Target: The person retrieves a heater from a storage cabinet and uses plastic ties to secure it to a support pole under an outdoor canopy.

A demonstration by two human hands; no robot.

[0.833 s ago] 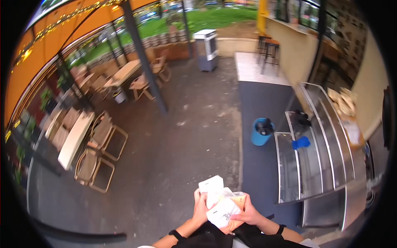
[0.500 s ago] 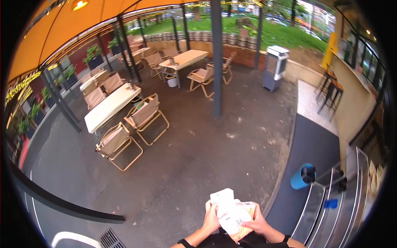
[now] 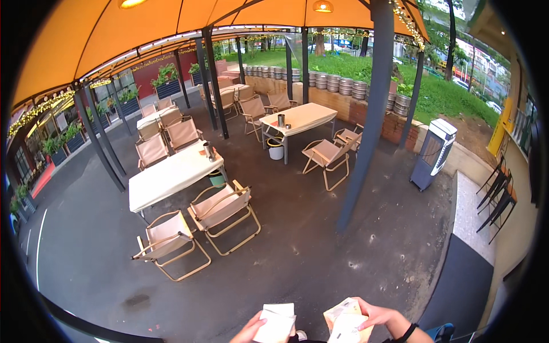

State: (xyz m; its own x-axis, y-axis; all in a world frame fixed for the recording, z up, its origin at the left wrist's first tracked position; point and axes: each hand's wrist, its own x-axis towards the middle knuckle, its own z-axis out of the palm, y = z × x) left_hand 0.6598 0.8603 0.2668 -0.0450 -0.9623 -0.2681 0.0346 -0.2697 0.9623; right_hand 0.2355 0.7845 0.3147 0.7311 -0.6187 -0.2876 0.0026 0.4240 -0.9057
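At the lower edge of the head view, my left hand (image 3: 249,331) is closed on a small stack of flat white packets (image 3: 278,322), which look like paper or tissue packs. A gap to the right of it, my right hand (image 3: 378,316) grips white and pale-orange packets (image 3: 346,324), its fingers over their right side. The two bundles are apart from each other. The lower ends of both bundles are cut off by the picture's edge.
Ahead to the left stands a long cream table (image 3: 171,176) with folding chairs (image 3: 226,208) at its sides. Farther on is a second table (image 3: 306,119). A grey post (image 3: 369,120) rises ahead right, before an air cooler (image 3: 436,151). Stools (image 3: 503,200) line the right wall.
My hands have moved apart, and the packets held together before are now split between them. The view has swung toward the right and upward, bringing the tables closer.
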